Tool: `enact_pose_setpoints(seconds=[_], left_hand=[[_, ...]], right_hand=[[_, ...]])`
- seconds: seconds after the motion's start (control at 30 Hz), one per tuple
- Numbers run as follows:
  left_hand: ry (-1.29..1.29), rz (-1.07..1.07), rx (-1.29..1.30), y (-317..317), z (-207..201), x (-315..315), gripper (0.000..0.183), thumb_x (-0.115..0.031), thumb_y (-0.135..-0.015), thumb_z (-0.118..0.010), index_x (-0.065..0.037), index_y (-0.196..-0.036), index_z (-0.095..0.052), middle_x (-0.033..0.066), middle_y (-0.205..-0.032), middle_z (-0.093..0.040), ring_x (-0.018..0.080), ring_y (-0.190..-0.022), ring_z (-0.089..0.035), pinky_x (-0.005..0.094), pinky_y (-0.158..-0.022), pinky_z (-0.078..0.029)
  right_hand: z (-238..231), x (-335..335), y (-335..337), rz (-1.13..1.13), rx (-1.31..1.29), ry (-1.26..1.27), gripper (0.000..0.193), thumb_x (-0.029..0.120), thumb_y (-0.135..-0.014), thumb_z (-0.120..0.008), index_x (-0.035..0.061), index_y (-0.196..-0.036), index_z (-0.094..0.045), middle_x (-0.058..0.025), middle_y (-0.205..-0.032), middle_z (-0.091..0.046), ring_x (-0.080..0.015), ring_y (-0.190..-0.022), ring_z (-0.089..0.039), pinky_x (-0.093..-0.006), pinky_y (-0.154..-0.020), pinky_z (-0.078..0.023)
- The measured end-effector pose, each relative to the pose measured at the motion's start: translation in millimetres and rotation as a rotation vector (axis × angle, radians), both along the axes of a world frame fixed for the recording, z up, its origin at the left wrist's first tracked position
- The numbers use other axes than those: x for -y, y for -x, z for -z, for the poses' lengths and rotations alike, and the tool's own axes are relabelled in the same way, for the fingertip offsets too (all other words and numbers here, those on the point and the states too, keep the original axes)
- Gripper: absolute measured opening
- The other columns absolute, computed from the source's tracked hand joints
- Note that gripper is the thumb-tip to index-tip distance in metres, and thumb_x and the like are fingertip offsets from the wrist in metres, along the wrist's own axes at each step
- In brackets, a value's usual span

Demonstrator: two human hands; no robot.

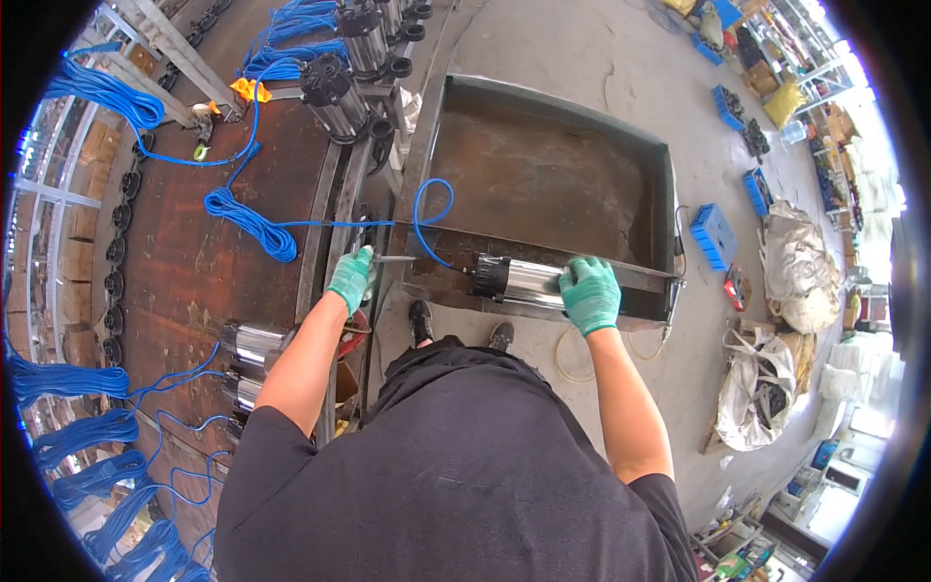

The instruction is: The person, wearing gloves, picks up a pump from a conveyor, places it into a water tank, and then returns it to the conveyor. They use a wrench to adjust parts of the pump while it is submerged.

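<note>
A submersible pump [519,280] with a shiny steel body and a black end lies across the near edge of a metal tank [671,218]. My right hand [590,293], in a green glove, is wrapped over the pump's right end. My left hand [353,277], gloved alike, is closed round a thin grey metal tool [393,259] that points right; its exact kind is unclear. From the pump's black end a blue cable [424,218] loops up and runs left to a tied coil [250,223] on the rusty bench [194,281].
More pumps [335,100] stand at the bench's far end, and others [254,343] lie near my left arm. Blue cable coils [68,380] line the left side. Blue crates [714,237] and white sacks [800,267] sit on the floor at right.
</note>
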State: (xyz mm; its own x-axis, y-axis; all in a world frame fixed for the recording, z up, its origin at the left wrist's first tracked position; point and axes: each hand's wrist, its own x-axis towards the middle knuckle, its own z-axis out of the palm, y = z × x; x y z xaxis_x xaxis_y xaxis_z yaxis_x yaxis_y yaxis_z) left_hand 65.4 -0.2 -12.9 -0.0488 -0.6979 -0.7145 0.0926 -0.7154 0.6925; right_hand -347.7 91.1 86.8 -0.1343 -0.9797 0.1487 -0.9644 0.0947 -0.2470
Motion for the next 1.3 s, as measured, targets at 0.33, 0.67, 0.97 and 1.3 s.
enact_pose_setpoints(seconds=[0.33, 0.67, 0.97, 1.3], left_hand=[[-0.033, 0.017, 0.22, 57, -9, 21, 0.045, -0.057, -0.098, -0.059, -0.014, -0.084, -0.06, 0.001, -0.061, -0.058, 0.0124, -0.041, -0.048, 0.0298, -0.037, -0.041], [0.181, -0.124, -0.183, 97, -22, -6, 0.049, -0.025, -0.098, -0.067, -0.014, -0.14, -0.044, 0.0046, -0.088, -0.063, 0.0139, -0.052, -0.06, 0.0331, -0.045, -0.054], [0.877, 0.815, 0.572, 152, -62, -41, 0.048, -0.032, -0.091, -0.073, -0.013, -0.134, -0.061, 0.0172, -0.113, -0.065, 0.0354, -0.102, -0.066, 0.0417, -0.088, -0.053], [0.732, 1.11, 0.969, 178, -99, -49, 0.078, -0.044, -0.081, -0.078, -0.021, -0.15, -0.048, 0.0203, -0.128, -0.059, 0.0403, -0.115, -0.062, 0.0466, -0.094, -0.052]], right_hand=[[1, -2, 2, 0.0, 0.007, 0.018, 0.019, 0.022, -0.084, -0.069, 0.0066, -0.094, -0.074, -0.0139, -0.098, -0.07, -0.0347, -0.097, -0.063, -0.0457, -0.086, -0.052], [4, -6, 1, 0.02, 0.062, 0.056, 0.019, 0.024, -0.086, -0.068, 0.0084, -0.094, -0.075, -0.0121, -0.098, -0.07, -0.0334, -0.096, -0.063, -0.0448, -0.086, -0.052], [-1, 6, 63, 0.35, 1.044, 0.13, 0.032, 0.031, -0.099, -0.065, 0.002, -0.11, -0.069, -0.0191, -0.104, -0.07, -0.03, -0.094, -0.067, -0.038, -0.087, -0.051], [58, -35, 146, 0.023, 0.751, -0.939, 0.052, 0.041, -0.091, -0.073, 0.0006, -0.122, -0.063, -0.0137, -0.092, -0.072, -0.0262, -0.082, -0.071, -0.0417, -0.076, -0.057]])
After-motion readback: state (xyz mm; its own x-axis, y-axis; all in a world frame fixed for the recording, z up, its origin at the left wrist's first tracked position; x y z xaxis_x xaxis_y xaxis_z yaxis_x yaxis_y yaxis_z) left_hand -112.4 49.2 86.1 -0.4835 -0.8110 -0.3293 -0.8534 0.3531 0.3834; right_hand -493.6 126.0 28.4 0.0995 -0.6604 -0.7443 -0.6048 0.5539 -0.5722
